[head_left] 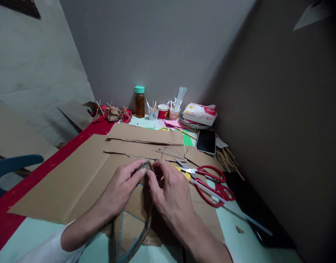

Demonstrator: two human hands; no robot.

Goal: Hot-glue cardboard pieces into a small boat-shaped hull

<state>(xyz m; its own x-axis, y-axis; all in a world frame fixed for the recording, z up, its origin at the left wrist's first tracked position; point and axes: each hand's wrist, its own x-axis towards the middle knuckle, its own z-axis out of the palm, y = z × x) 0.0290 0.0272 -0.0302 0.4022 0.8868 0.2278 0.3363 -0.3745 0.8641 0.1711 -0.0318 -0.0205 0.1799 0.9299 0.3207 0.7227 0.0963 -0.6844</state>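
Observation:
A cardboard frame (148, 221) with blue lines along its edges stands between my hands, its top end bent to a narrow tip. My left hand (121, 184) pinches the tip from the left, fingers and thumb closed on the strip. From the other side my right hand (172, 190) grips the same tip, its thumb against the strip and its fingers curled over. What lies behind the right fingers is hidden. Under both hands are sheets of brown cardboard (85, 175). Beside the right hand lie red-handled scissors (219, 188), and a clear triangle ruler (170, 151) rests beyond it.
A translucent stick (247, 215) crosses the scissors. At the right are a phone (206, 141), thin wooden sticks (228, 159) and a black flat object (252, 204). Along the wall stand a bottle (139, 102), several cups (163, 111) and a tissue pack (200, 114).

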